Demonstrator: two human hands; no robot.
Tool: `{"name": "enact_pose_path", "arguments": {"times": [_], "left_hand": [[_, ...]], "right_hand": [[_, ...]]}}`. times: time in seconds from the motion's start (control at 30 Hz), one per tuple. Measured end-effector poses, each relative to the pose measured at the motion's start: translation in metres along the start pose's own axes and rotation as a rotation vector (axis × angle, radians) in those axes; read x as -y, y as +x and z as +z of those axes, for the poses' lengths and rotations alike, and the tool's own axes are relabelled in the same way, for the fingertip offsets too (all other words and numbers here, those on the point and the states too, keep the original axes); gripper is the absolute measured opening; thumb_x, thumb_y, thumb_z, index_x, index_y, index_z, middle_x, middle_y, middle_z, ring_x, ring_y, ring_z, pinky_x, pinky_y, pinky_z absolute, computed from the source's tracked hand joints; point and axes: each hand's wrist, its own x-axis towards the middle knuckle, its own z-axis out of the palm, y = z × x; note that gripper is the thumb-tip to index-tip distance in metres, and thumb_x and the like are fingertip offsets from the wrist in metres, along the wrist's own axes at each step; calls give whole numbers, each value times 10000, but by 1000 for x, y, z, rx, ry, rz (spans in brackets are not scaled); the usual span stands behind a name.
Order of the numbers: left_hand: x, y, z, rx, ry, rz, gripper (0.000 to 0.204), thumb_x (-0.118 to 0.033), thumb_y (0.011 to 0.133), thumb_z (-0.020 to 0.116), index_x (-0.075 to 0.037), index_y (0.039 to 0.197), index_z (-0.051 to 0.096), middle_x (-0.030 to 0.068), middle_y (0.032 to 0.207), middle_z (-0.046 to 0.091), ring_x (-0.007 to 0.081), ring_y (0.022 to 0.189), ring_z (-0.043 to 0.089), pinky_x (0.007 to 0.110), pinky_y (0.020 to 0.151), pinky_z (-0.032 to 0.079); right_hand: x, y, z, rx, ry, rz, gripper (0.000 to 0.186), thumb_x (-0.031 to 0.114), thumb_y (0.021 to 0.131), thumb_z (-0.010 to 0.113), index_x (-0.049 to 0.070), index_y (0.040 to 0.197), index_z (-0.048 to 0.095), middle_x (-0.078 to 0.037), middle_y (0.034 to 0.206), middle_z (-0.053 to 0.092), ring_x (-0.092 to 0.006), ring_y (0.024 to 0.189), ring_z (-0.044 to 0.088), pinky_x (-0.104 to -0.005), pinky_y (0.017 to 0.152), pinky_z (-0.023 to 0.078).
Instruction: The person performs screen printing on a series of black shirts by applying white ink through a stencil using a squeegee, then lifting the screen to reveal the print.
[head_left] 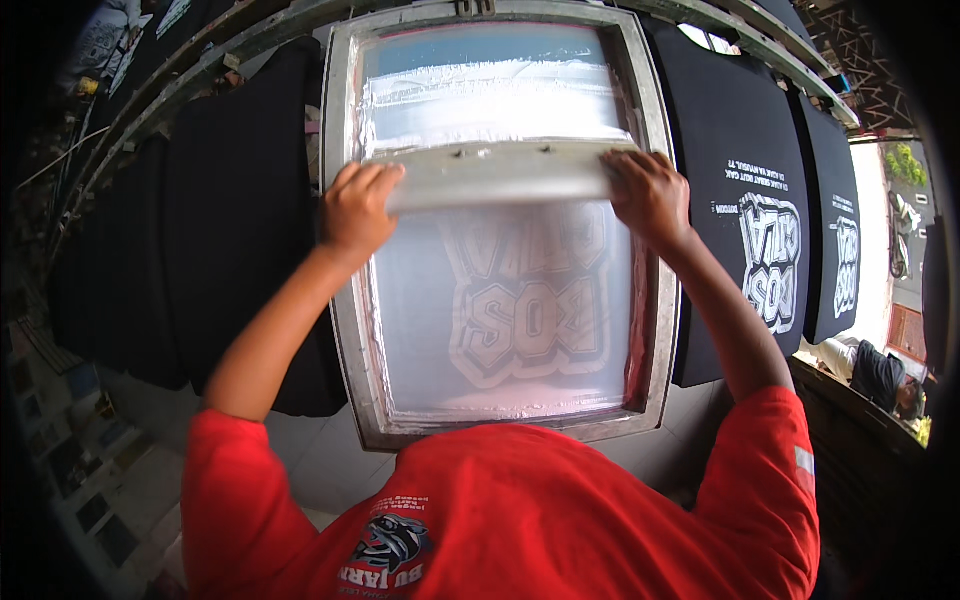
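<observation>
In front of me lies a screen printing frame (345,260) with a pale mesh (410,290). Block lettering shows through the mesh's near half. A wide squeegee (500,175) spans the mesh crosswise, slightly blurred. My left hand (360,208) is closed round its left end, and my right hand (648,195) grips the right end. White ink (490,100) is spread thickly on the mesh beyond the squeegee. Whatever lies beneath the frame is hidden apart from the design seen through the mesh.
Black shirts (240,220) lie side by side to the left. At the right, black shirts (715,250) carry white printed lettering. A metal rail (210,75) curves along the far side. A person (880,380) is outside at the lower right.
</observation>
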Motion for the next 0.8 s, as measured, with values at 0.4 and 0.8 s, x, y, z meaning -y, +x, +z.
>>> {"name": "enact_pose_path", "arguments": {"times": [0.4,0.8], "left_hand": [[89,164,-18,602,-224,-176,472,-241,646,813,-27,1056,718,230,962,712,360,928,693,399,832,540],[1,28,-5,65,-7,-179,390,-28,663,724,-126,1040,710,86,1030,696,309,998,648,398,844,546]], "right_hand": [[-93,178,16,618,-110,-139,474,294,707,769,249,1177,720,-129,924,688,-275,816,677,-394,784,552],[-18,28,-1,105,-83,63,206,124,766,687,169,966,713,-55,979,717,-275,911,688,-398,749,573]]}}
